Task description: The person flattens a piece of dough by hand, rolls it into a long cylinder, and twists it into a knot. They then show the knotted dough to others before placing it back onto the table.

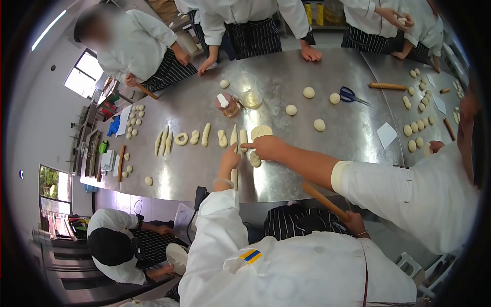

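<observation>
My left hand [229,162] lies over the middle of a long dough strip [234,178], fingers curled onto it; the strip's pointed far end shows beyond them. Down by my right side, my right hand [354,225] grips a wooden rolling pin [326,202] just off the table's near edge. A co-worker's hand [266,148] reaches in from the right, one finger extended at a short dough roll [243,136]. Beside it are a flat dough round [261,131] and a dough lump [254,159]. A twisted dough piece [222,138] sits left of my strip.
Shaped dough pieces, including a ring [181,139], lie leftward on the steel table [286,179]. A jar [226,105] and a clear container [249,91] stand farther back. Blue-handled scissors [353,96], dough balls [319,125] and a white scraper [386,135] lie right. Several people surround the table.
</observation>
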The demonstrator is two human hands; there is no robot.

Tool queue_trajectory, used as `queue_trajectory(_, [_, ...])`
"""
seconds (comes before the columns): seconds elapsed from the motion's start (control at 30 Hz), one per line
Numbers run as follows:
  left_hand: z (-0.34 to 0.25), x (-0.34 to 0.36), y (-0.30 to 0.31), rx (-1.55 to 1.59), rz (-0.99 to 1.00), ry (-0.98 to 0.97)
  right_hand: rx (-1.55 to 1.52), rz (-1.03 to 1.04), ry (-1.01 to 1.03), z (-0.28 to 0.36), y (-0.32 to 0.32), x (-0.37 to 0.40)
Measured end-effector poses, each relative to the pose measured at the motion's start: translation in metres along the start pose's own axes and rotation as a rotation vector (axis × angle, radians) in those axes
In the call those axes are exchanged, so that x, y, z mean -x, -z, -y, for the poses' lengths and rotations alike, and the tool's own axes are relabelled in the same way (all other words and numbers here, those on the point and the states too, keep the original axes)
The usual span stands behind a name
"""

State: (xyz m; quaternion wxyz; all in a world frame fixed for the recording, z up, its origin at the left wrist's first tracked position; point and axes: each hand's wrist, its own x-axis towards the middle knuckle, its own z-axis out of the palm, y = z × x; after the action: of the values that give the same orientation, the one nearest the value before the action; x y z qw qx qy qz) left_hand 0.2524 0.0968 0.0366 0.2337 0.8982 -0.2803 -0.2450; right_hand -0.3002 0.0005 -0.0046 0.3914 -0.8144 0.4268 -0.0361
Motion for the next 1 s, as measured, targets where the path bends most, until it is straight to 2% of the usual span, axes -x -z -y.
queue_trajectory(0.1, [-0.010, 0.009, 0.008, -0.003, 0.049, -0.002, 0.113, 0.076, -0.022, 0.019, 0.007, 0.004])
queue_trajectory(0.13, [0.004, 0.008, 0.001, -0.004, 0.051, -0.002, 0.117, 0.076, -0.036, 0.019, 0.005, 0.004])
queue_trajectory(0.2, [0.048, 0.017, -0.025, -0.201, -0.632, -0.419, 0.119, 0.086, -0.053, 0.015, 0.004, 0.007])
queue_trajectory(0.27, [0.055, 0.045, -0.028, -0.090, -0.386, -0.053, 0.104, 0.069, -0.072, 0.015, -0.002, 0.009])
queue_trajectory(0.33, [0.030, 0.087, -0.030, 0.157, -0.219, 0.132, 0.101, 0.066, -0.092, 0.011, -0.008, 0.001])
queue_trajectory(0.4, [0.014, 0.120, -0.046, 0.247, -0.137, 0.141, 0.053, 0.005, -0.100, 0.009, -0.010, 0.005])
queue_trajectory(0.47, [0.019, 0.140, -0.079, 0.212, -0.034, -0.023, 0.085, 0.048, -0.094, 0.019, -0.007, 0.001])
queue_trajectory(0.53, [0.027, 0.151, -0.114, 0.304, 0.061, -0.090, 0.109, 0.019, -0.047, 0.022, -0.012, -0.001])
queue_trajectory(0.6, [0.014, 0.157, -0.129, 0.271, 0.031, -0.098, 0.123, 0.021, -0.014, 0.013, -0.019, -0.004])
queue_trajectory(0.73, [0.000, 0.155, -0.113, 0.211, 0.031, -0.075, 0.197, 0.072, 0.034, -0.023, -0.045, -0.005])
queue_trajectory(0.8, [0.010, 0.142, -0.105, 0.187, -0.030, -0.091, 0.181, 0.078, 0.023, -0.030, -0.050, -0.006])
queue_trajectory(0.87, [0.018, 0.128, -0.092, 0.357, -0.027, 0.008, 0.152, 0.098, -0.017, -0.042, -0.055, -0.006])
queue_trajectory(1.0, [0.023, 0.108, -0.076, 0.474, -0.051, 0.051, 0.066, 0.100, -0.137, -0.039, -0.054, -0.010])
